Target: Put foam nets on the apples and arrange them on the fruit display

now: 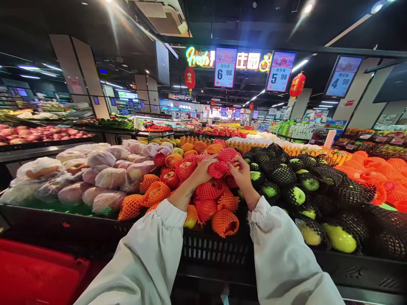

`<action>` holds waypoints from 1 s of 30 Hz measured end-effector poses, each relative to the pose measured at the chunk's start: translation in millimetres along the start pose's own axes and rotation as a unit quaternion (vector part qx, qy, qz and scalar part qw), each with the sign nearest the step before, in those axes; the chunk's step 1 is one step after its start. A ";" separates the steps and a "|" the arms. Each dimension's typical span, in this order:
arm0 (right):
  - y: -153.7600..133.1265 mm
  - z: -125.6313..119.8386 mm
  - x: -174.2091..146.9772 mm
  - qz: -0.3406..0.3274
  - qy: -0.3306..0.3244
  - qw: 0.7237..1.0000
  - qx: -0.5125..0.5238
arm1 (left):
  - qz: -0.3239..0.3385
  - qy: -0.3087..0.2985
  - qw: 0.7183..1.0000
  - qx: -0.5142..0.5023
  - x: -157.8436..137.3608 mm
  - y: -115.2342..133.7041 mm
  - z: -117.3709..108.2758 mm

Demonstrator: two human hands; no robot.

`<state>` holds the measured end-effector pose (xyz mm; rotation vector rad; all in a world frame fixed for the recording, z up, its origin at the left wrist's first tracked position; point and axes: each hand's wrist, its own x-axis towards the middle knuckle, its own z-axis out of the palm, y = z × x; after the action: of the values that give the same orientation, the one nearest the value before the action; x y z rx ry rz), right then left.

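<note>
— So where's that red-netted fruit [219, 168] she's handling?

— Up at the far top of the red pile in the black crate [213, 250], right between both hands. The left hand [203, 168] is closed over its left side; the right hand [240, 171] pinches the netting on its right, fingers curled.

— Which is nearer?

— Both touch it. Green apples in black netting [297, 195] sit just right.
</note>
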<state>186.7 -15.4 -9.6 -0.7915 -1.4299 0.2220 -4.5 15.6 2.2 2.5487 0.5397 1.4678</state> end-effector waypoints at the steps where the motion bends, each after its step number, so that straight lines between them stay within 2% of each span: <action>1: 0.8 0.4 -0.1 0.000 -0.010 1.000 0.002 | -0.001 -0.006 1.000 -0.003 0.1 -0.5 0.2; 9: 3.6 3.6 0.5 0.018 -0.022 0.999 0.014 | -0.006 0.003 1.000 0.002 -0.6 -2.2 1.7; 13: -1.7 3.0 -0.7 0.008 0.010 1.000 0.017 | -0.007 0.023 1.000 0.017 -0.6 -3.8 2.5; 15: -4.3 2.2 -1.5 -0.002 0.016 0.999 0.029 | -0.009 0.013 1.000 0.017 0.0 -3.1 2.3; 21: -1.1 -1.1 -5.6 0.022 -0.016 0.998 0.061 | 0.012 -0.042 0.999 -0.013 1.1 -0.1 0.9; 30: 2.4 0.6 -0.6 0.007 -0.068 0.998 0.017 | 0.019 0.013 1.000 0.003 -0.5 2.4 0.5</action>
<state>186.8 -13.8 -11.5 -0.7709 -1.5444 0.3160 -3.7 13.3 2.2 2.5613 0.5035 1.5160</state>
